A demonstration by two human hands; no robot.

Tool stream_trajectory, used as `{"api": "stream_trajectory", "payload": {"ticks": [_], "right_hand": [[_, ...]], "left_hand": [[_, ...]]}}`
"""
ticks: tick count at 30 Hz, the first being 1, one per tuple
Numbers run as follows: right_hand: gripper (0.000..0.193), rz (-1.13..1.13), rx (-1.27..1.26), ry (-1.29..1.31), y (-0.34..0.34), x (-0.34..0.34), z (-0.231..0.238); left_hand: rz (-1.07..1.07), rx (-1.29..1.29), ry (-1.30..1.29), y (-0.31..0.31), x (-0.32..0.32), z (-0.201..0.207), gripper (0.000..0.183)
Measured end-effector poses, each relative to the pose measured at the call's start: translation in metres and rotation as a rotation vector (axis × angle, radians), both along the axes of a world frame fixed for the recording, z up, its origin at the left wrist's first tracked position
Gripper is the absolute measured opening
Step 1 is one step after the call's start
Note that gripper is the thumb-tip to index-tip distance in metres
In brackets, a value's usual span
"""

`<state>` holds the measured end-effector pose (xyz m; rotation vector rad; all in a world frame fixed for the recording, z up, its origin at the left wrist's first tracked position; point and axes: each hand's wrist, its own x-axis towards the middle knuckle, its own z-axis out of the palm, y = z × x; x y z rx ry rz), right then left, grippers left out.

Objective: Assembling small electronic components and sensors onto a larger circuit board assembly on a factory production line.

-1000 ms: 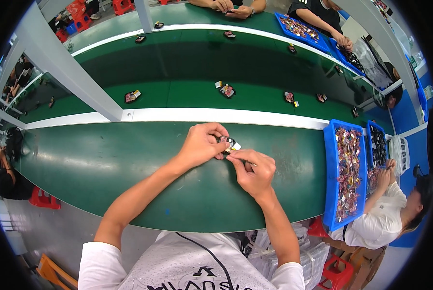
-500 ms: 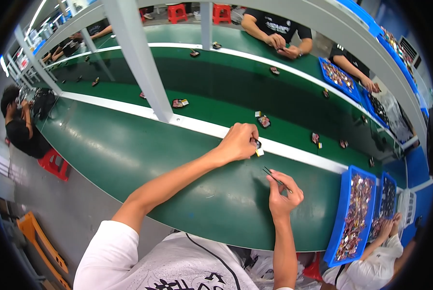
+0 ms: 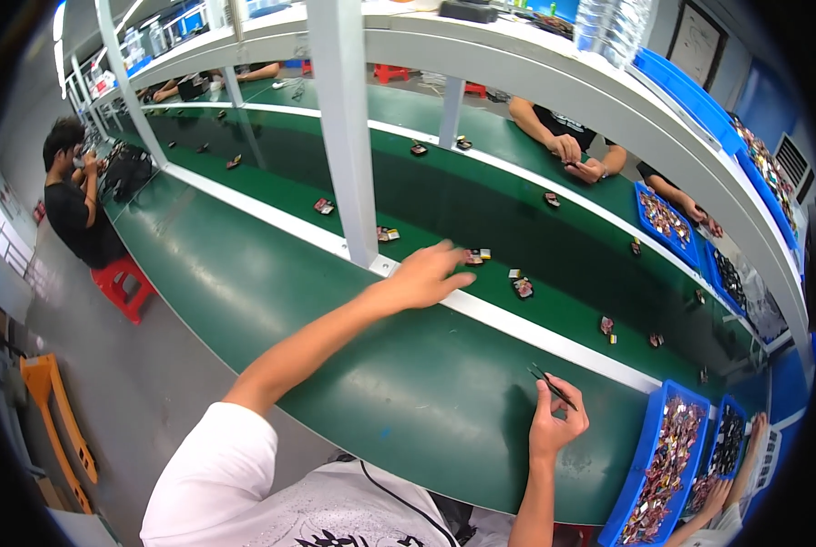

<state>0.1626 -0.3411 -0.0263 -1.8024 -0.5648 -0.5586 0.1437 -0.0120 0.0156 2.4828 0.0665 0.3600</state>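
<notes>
Left hand (image 3: 423, 278) reached out; fingers (image 3: 458, 276) touching small part (image 3: 477, 256).

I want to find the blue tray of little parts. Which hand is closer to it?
Right. The right hand, holding tweezers, is just left of the blue tray. The left hand reaches far off, toward small parts on the belt.

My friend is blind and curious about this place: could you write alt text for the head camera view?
Seen from above, a person's left hand reaches out over a green conveyor belt toward a small part lying on it, while the right hand holds thin tweezers above the green worktable. A blue tray of small parts sits at right; other workers sit along the line.
</notes>
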Motion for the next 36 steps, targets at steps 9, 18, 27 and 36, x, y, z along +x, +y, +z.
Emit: {"api": "stream_trajectory", "payload": {"ticks": [9,18,27,36], "right_hand": [[0.018,0.11,-0.003,-0.019,0.016,0.003,-0.004],[0.017,0.068,-0.046,0.024,0.016,0.001,-0.016],[0.016,0.086,-0.065,0.011,0.013,0.001,-0.011],[0.014,0.139,-0.041,-0.005,0.015,-0.002,-0.013]], "left_hand": [[0.594,-0.406,0.157,0.162,-0.15,0.011,0.017],[0.438,-0.207,-0.08,0.225,-0.03,-0.083,0.021],[0.849,-0.245,0.027,0.216,-0.061,-0.024,0.018],[0.374,-0.655,0.15,0.027,-0.143,-0.017,0.01]]}}
